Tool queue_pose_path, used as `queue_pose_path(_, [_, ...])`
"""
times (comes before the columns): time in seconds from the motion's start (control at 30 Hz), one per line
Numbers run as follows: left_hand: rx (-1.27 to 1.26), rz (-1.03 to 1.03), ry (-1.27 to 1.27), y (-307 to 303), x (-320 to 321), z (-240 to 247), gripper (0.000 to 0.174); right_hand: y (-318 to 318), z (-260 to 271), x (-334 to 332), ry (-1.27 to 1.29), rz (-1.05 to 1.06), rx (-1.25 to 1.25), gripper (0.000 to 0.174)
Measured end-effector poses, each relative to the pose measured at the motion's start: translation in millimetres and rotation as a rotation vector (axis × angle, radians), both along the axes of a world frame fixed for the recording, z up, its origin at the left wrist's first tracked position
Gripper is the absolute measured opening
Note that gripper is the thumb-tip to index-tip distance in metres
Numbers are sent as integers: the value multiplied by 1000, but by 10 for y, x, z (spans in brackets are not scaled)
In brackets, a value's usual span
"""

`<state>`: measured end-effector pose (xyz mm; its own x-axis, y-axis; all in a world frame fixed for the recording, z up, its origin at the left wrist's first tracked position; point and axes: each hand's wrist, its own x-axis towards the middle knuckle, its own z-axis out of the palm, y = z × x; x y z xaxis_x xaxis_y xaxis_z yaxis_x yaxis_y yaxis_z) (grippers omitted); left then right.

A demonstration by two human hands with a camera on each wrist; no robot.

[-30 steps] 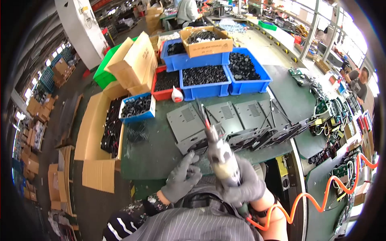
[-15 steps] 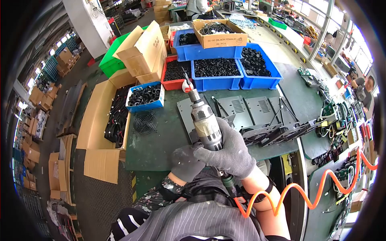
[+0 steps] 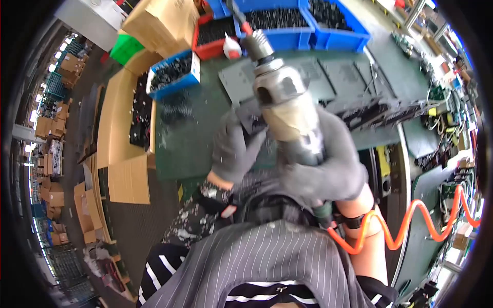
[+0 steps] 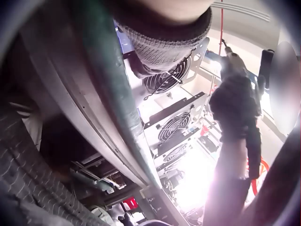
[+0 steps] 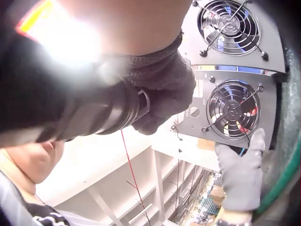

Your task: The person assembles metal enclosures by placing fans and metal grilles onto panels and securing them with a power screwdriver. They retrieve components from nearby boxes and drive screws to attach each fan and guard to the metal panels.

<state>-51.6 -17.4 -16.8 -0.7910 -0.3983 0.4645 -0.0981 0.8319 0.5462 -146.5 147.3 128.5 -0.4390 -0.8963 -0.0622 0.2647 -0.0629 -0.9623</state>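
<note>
A grey-gloved right hand [image 3: 334, 159] grips a pneumatic driver [image 3: 290, 115], its tip angled up and left in the head view. The left hand [image 3: 233, 149], also gloved, is left of the driver at the near corner of a dark metal panel [image 3: 250, 117]. From the right wrist, the left hand [image 5: 241, 174] shows thumb and finger around the edge of that panel [image 5: 268, 101], which carries a round fan grille [image 5: 233, 110]. The left wrist view shows the right hand [image 4: 233, 101] beside several upright grilled panels. The driver blurs and partly covers the panels.
Blue bins [image 3: 277, 33] and a red bin [image 3: 205, 38] of small black parts stand at the back, near a white bottle [image 3: 232, 49]. A small blue box [image 3: 172, 77] and an open carton [image 3: 115, 123] are left. An orange coiled hose [image 3: 395, 241] hangs at right.
The head view has tilted down. My left hand has moved from beside the right fingers to the panel corner and taken hold of it. The driver appears larger, still in my right hand.
</note>
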Motion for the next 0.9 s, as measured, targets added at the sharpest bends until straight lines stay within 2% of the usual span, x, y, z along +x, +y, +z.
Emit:
queue_pose_path(0.03, [7, 21, 12, 22, -23, -22, 73, 57, -106, 31, -29, -31, -150, 63])
queue_pose_path(0.07, [13, 40, 19, 52, -19, -50, 69, 238, -51, 50, -66, 14, -30, 50])
queue_pose_path(0.13, [-13, 69, 83, -18, -174, -89, 60, 340, -382, 188, 452, -185, -329, 85])
queue_pose_path(0.17, [-40, -54, 131, -158, -177, -225, 60, 449, -468, 189, 364, -120, -319, 89])
queue_pose_path(0.2, [-43, -65, 110, -150, -173, -209, 60, 560, -553, 190, 277, -54, -315, 92])
queue_pose_path(0.27, [243, -55, 28, -108, -159, -134, 54, 751, -322, 274, -327, -80, 113, 60])
queue_pose_path(0.3, [101, -45, 42, -131, -178, -134, 51, 792, -389, 263, -340, -22, 116, 67])
queue_pose_path(0.37, [-11, -113, 73, -150, -177, -51, 50, 868, -603, 276, -373, 55, 127, 77])
queue_pose_path(0.47, [-56, -129, 44, -221, -199, -153, 52, 831, -744, 339, -313, 36, 201, 77])
queue_pose_path(0.5, [-69, -124, 57, -228, -208, -175, 54, 845, -766, 287, -212, 140, 180, 78])
queue_pose_path(0.63, [-59, -98, 15, -202, -189, -150, 60, 756, -790, 286, -189, 163, 230, 77])
queue_pose_path(0.77, [-27, -81, 2, -218, -177, -221, 68, 674, -746, 295, -248, 198, 209, 65])
queue_pose_path(0.83, [-19, -75, 11, -230, -178, -300, 70, 646, -746, 332, -343, 142, 148, 60])
queue_pose_path(0.9, [151, -73, 42, -251, -193, -401, 70, 634, -752, 345, -354, 134, 156, 60])
